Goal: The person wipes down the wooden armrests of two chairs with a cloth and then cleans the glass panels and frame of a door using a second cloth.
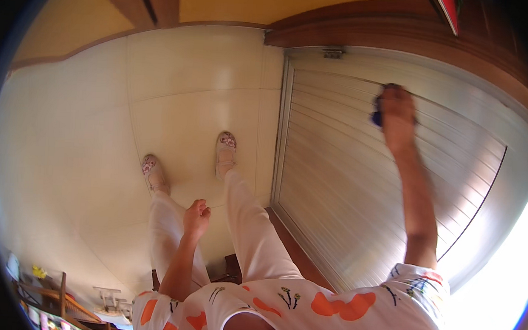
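Note:
My right hand point(398, 107) is pressed on a dark blue cloth point(377, 112), which lies against a ribbed, light metal door panel point(335, 168). The hand is slightly blurred, and most of the cloth is hidden under it. Over my light trousers hangs my left hand point(196, 219), its fingers curled, with no object visible in it. A small metal hinge or latch point(333, 53) sits near the panel's far edge.
Pale floor tiles point(195, 107) lie under my floral shoes point(226, 147). A brown wooden frame point(365, 33) borders the panel. Wooden furniture point(62, 295) stands behind at the lower left. Bright light enters at the lower right.

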Motion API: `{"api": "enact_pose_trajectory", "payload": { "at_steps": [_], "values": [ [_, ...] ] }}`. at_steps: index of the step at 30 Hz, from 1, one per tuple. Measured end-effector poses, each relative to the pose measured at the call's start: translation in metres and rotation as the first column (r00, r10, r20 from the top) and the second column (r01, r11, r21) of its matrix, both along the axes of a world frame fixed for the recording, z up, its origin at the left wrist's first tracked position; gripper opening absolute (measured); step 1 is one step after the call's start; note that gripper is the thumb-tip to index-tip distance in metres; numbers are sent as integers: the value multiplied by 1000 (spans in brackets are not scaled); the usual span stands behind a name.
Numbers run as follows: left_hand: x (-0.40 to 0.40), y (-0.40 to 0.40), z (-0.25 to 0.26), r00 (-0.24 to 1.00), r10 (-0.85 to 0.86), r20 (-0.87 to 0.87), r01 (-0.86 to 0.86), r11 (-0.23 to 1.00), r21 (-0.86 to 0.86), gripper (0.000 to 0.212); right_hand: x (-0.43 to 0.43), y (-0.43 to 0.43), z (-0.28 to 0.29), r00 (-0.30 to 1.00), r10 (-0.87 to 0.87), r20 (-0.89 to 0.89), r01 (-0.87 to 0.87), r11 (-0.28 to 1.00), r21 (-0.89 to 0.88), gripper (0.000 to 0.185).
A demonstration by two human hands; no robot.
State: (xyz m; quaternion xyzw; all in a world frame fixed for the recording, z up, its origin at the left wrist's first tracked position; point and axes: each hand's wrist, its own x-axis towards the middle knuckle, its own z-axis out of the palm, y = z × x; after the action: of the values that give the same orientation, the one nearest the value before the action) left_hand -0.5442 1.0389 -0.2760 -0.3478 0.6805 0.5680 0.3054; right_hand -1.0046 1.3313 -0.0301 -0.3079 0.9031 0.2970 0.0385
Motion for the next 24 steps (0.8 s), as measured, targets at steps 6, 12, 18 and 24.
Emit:
{"api": "enact_pose_trajectory", "payload": {
  "at_steps": [6,12,18,24],
  "values": [
    [4,1,16,997,36,-71,-35,999,19,25,106,48,-75,918,85,388,-180,960,216,39],
    [13,2,23,985,-152,-86,152,988,-10,23,122,45,107,996,-73,-59,83,978,189,43],
    [-11,7,33,982,-164,-93,167,985,33,23,95,33,122,951,-24,-309,49,996,71,47],
    [3,-1,19,985,-140,-98,146,988,55,22,90,37,-50,982,75,172,-120,957,265,41]
  ]
}}
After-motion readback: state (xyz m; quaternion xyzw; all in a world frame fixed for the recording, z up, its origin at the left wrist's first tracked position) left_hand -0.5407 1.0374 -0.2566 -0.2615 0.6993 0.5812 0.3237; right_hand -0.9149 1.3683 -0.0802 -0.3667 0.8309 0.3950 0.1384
